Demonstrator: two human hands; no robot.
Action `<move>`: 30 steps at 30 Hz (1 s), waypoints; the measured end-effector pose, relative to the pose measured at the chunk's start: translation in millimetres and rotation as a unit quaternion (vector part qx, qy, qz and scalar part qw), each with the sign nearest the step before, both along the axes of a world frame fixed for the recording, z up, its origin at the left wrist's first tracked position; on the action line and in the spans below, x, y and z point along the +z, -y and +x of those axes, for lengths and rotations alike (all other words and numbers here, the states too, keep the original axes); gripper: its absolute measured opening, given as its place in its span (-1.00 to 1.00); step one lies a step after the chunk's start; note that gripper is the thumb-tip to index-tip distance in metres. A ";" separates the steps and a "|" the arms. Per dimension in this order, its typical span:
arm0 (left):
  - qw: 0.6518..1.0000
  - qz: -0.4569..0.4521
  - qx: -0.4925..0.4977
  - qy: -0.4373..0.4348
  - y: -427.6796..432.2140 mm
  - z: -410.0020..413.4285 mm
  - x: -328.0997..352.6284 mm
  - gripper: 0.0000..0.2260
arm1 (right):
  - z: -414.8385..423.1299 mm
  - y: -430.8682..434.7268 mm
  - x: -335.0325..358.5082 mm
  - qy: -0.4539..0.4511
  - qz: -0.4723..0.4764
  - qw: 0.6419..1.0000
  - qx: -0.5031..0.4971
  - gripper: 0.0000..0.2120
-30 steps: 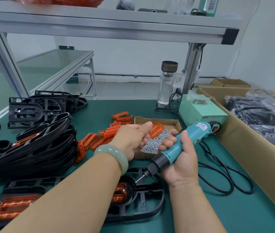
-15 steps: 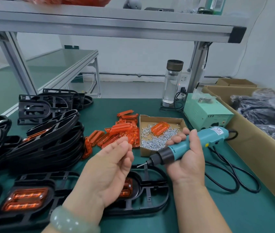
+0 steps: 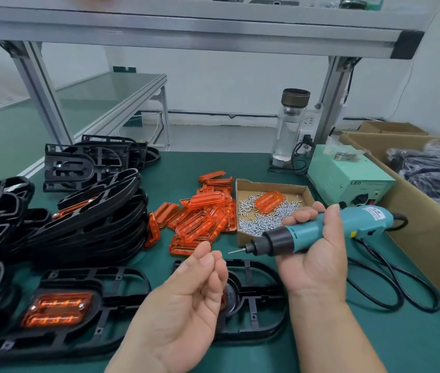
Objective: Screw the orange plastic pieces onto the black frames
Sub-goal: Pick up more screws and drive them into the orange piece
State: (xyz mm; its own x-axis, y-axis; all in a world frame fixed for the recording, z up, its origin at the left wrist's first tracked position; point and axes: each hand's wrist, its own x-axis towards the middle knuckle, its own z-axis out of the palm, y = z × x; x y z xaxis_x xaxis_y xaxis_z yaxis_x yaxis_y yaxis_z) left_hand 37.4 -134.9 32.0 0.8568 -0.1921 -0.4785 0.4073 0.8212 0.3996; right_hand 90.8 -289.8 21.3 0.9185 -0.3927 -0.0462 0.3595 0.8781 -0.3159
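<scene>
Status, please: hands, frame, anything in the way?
Right hand grips screwdriver, bit clear of black frame. Left hand pinched, contents unseen, over frame's centre. Nothing else in the way.

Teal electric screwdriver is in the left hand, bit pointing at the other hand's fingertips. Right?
Not quite. The head view shows the right hand gripping the teal electric screwdriver; its bit points at the fingertips of the left hand.

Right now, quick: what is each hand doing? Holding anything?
Left hand: palm up, fingers curled together; whether they pinch anything cannot be told.
Right hand: grips the teal plastic electric screwdriver.
</scene>
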 end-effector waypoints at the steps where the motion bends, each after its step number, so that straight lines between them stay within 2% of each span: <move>1: 1.000 0.007 -0.006 0.002 0.3 -0.3 -0.8 -0.73 | -0.7 -0.3 0.6 0.004 0.000 1.000 0.002 -0.78; 6: 0.995 0.066 -0.061 0.037 3.1 -1.1 -3.1 -0.89 | -2.3 -1.7 1.8 0.016 -0.004 1.000 0.010 -0.79; 12: 0.991 0.062 -0.101 0.063 6.3 -0.8 -4.0 -0.88 | -2.0 -2.2 1.6 0.015 -0.009 1.000 0.012 -0.79; 20: 0.991 0.066 -0.089 0.074 5.7 0.1 -7.4 -0.75 | -2.4 -2.3 1.0 0.019 -0.018 1.000 0.009 -0.80; 30: 0.988 0.098 -0.078 0.090 5.8 -0.2 -7.6 -0.74 | -2.9 -3.3 1.2 0.012 -0.013 1.000 0.009 -0.82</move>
State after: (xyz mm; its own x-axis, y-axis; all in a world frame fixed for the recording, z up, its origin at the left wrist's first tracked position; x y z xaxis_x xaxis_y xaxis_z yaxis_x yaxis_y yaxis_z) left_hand 37.2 -140.7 24.4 0.8984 -0.2481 -0.3624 0.4314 0.6532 0.6222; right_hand 87.9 -286.5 22.5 0.9259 -0.3775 -0.0142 0.3520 0.8758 -0.3302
